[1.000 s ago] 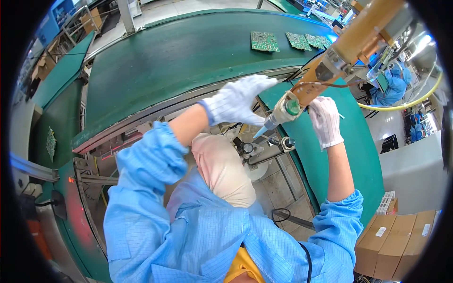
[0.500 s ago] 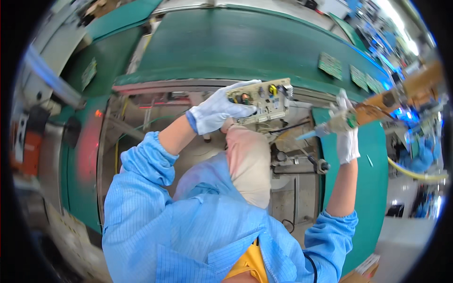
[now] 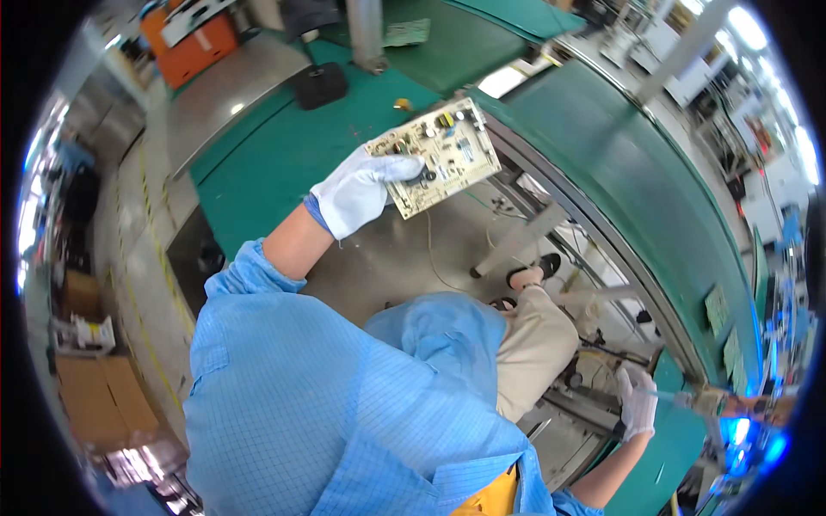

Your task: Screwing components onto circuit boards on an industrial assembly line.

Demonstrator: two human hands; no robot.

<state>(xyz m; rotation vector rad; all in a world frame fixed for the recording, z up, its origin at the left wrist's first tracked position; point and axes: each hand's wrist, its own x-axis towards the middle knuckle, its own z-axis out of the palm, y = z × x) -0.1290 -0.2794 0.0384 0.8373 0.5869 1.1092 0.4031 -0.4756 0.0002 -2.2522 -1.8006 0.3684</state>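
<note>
My left hand (image 3: 354, 191), in a white glove, grips the left edge of a cream circuit board (image 3: 446, 155). The thumb lies across its component side, and the board is tilted, with dark, yellow and silver parts facing up. At lower right is my white-gloved right hand (image 3: 637, 401), its fingers curled in. What they hold, if anything, is too small to make out. The pale nozzle of an orange-brown tool (image 3: 747, 408) reaches toward that hand and overlaps its edge; I cannot tell whether they touch.
A green worktop (image 3: 267, 163) with a black-based stand (image 3: 320, 84) lies beyond my left hand. A green conveyor (image 3: 632, 146) runs along the right, carrying more boards (image 3: 716, 310). Below the held board are a metal frame leg (image 3: 516, 245) and cables.
My view has swung to the left. The board, still in my left hand, has turned its component face more toward me. My right hand now appears lower, away from the tool's body.
</note>
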